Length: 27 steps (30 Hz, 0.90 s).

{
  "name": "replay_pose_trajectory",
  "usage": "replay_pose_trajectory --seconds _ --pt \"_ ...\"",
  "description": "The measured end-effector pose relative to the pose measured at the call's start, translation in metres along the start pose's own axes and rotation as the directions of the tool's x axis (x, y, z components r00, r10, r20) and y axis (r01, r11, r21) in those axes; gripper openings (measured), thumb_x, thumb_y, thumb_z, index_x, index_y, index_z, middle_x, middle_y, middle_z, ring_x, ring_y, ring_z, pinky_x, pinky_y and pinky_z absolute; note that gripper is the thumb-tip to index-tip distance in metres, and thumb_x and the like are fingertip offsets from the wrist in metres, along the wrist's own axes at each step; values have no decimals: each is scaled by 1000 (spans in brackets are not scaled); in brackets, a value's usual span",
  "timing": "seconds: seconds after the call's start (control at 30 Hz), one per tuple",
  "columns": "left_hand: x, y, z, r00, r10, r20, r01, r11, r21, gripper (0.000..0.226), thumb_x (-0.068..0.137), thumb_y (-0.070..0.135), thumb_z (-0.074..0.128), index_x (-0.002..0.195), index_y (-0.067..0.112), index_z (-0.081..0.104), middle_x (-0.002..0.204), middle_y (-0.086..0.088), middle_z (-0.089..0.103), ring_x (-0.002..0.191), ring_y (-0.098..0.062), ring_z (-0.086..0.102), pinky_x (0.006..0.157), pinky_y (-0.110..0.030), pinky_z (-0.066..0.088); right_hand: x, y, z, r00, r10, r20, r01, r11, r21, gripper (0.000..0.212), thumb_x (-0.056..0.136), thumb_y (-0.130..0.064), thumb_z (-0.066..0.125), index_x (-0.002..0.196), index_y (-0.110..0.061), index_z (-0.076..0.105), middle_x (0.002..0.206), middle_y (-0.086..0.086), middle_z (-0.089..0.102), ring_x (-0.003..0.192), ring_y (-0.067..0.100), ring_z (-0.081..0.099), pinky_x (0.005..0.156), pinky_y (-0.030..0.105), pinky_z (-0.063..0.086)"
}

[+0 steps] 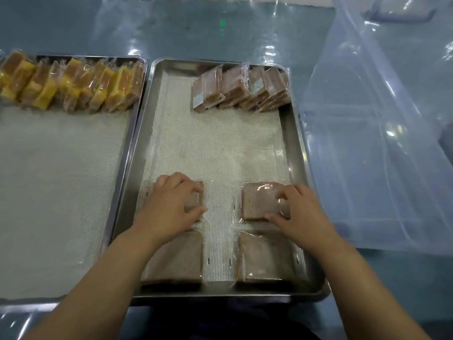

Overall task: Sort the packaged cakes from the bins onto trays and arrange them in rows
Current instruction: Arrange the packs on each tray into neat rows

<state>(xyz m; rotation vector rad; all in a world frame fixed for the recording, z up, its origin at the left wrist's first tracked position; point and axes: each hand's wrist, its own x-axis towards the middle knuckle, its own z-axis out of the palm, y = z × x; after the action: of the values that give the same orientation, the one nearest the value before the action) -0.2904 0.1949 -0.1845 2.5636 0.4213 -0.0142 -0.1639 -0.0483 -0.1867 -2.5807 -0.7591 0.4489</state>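
A steel tray (295, 133) with a white mesh liner lies in front of me. My left hand (169, 204) grips a wrapped brown cake (199, 196) lying flat near the tray's left side. My right hand (296, 211) grips another wrapped brown cake (257, 201) on the right side. Closer to me lie two more flat brown cakes, one on the left (179, 261) and one on the right (266, 258). A row of brown cakes (241, 88) stands on edge at the tray's far right corner.
A second lined tray (123, 153) on the left carries a row of yellow packaged cakes (71, 83) along its far edge. A large clear plastic bag (382, 133) covers the table to the right. The blue-grey table surface (73, 25) stretches beyond both trays.
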Motion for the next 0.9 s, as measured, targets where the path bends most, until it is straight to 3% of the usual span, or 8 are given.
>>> replay_pose_trajectory --seconds 0.1,0.17,0.23,0.37,0.5,0.7,0.8,0.9 --pt "-3 32 5 969 22 244 -26 1000 12 33 81 57 59 103 33 60 95 19 57 84 1 54 79 -25 48 -14 3 -5 986 89 138 -83 996 -43 27 82 -41 67 99 -27 52 97 -7 55 87 12 56 78 34 52" --pt "-6 48 17 903 -36 428 24 999 33 33 83 52 62 106 29 60 100 13 64 85 -3 59 78 -27 52 -22 4 -9 965 145 218 -127 987 -94 27 83 -43 65 99 -28 50 98 -5 55 86 13 56 79 34 51" --pt "-9 61 32 857 -74 510 36 996 83 35 82 48 64 107 25 57 103 6 64 88 -10 60 79 -33 53 -28 4 -12 943 202 266 -175 977 -123 35 83 -45 65 108 -27 50 105 -3 52 94 16 55 83 34 49" --pt "-11 72 46 866 -119 485 139 990 -5 24 82 29 68 94 22 49 93 2 62 81 -13 60 71 -33 53 -31 1 -11 903 241 356 -218 970 -104 49 81 -36 71 123 -25 48 103 -5 46 92 15 50 81 28 44" --pt "-12 76 50 872 -143 467 240 958 -154 28 76 23 75 83 29 49 82 6 65 72 -9 64 71 -34 57 -35 3 -13 898 274 343 -274 960 -49 48 82 -23 71 124 -25 49 99 -3 57 94 18 57 78 29 46" --pt "-13 82 57 858 -122 499 272 932 -241 26 77 21 77 85 25 53 79 3 68 71 -11 68 73 -39 58 -35 -1 -20 906 298 300 -193 923 -332 42 88 -25 61 128 -26 49 118 4 61 110 27 57 86 34 48" --pt "-11 77 51 854 -113 508 285 918 -276 17 81 27 72 85 25 56 77 3 70 65 -8 69 68 -40 59 -33 -9 -23 926 287 244 -168 895 -414 33 90 -19 51 121 -29 54 118 1 61 108 25 58 77 32 42" --pt "-9 71 36 897 -105 429 198 964 -179 15 86 43 63 88 29 58 79 10 66 63 -2 65 60 -27 54 -27 -14 -29 957 240 163 -169 919 -357 31 89 -24 55 119 -27 52 114 0 58 105 24 56 72 30 38"
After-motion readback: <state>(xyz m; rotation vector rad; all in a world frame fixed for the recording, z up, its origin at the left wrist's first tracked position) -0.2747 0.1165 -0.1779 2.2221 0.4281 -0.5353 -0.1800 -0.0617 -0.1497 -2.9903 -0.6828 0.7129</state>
